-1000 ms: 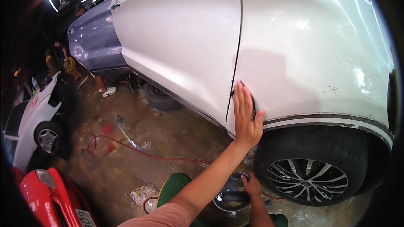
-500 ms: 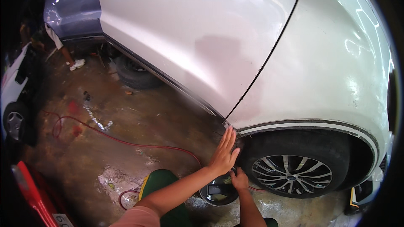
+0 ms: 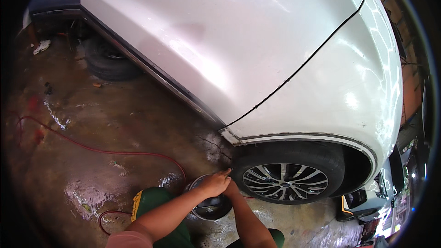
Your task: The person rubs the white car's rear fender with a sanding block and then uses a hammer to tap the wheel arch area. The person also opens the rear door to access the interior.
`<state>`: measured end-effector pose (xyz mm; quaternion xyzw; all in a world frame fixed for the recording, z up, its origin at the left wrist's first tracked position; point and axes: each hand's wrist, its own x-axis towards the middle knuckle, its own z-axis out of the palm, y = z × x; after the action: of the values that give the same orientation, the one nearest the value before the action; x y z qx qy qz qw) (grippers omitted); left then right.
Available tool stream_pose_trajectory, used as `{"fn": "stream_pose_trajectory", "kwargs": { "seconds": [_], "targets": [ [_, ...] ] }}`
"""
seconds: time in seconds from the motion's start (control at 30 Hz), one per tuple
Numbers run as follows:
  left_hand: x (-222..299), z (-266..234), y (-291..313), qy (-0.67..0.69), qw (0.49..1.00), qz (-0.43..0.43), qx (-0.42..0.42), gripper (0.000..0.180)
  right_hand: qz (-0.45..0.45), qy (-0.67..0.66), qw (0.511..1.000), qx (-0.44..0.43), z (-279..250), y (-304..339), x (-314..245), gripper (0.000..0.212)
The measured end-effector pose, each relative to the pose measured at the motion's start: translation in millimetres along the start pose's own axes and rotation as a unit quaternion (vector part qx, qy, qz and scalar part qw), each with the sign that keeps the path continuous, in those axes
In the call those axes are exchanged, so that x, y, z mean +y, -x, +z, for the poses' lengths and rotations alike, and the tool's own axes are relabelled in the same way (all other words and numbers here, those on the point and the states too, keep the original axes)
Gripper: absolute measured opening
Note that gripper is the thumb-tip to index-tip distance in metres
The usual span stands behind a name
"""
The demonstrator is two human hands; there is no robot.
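My left hand (image 3: 215, 185) and my right hand (image 3: 232, 189) are together above a round black basin (image 3: 223, 214), just beside the car's wheel (image 3: 285, 183). The left fingers are closed, and what they hold, if anything, is hidden. Behind the left hand, the right hand's fingers do not show. Above both hands is the white car's wheel arch trim (image 3: 298, 137), its paint worn along the edge. Its front corner (image 3: 228, 134) meets the white door panel (image 3: 183, 50). Dark contents in the basin look wet, but I cannot make them out.
A red hose (image 3: 124, 153) curls over the wet, stained floor. At the far left, a loose tyre (image 3: 108, 59) lies by the car's sill, near a person's white shoe (image 3: 42, 47). Another vehicle (image 3: 374, 193) stands at the right.
My left hand has come off the trim corner and down to my right hand, its fingers now closed. The view has shifted, so the car appears further left.
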<state>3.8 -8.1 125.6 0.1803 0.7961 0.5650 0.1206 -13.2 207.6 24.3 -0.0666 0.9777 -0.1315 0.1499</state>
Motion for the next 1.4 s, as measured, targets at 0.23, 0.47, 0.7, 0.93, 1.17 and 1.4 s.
{"fn": "stream_pose_trajectory", "kwargs": {
  "seconds": [0.23, 0.47, 0.7, 0.93, 1.17, 1.4],
  "targets": [
    [-33.6, -24.3, -18.0, 0.016, 0.995, -0.046, 0.092, 0.058, 0.025, -0.144, 0.988, 0.039, 2.8, -5.6, -50.4, 0.042],
    [-40.7, -18.8, -16.0, -0.034, 0.99, 0.054, 0.124, 0.049, 0.096, -0.452, 0.878, 0.125, -7.1, 26.8, -39.7, 0.037],
    [-42.7, -34.0, -6.9, -0.014, 1.0, -0.011, 0.018, 0.046, -0.02, -0.415, 0.858, 0.302, -114.5, 52.0, -143.5, 0.031],
    [-56.9, -46.2, -15.1, -0.013, 0.996, -0.023, 0.081, 0.038, -0.274, 0.265, 0.832, 0.402, -365.8, 55.6, -277.9, 0.081],
    [-62.9, -51.3, -18.6, 0.008, 0.997, -0.077, 0.002, 0.04, -0.105, 0.511, 0.694, 0.496, -467.0, 5.2, -287.6, 0.094],
    [-70.5, -50.1, -20.8, -0.026, 0.998, -0.066, 0.001, 0.043, -0.198, 0.503, 0.735, 0.41, -414.8, 1.0, -271.3, 0.095]
  ]
}}
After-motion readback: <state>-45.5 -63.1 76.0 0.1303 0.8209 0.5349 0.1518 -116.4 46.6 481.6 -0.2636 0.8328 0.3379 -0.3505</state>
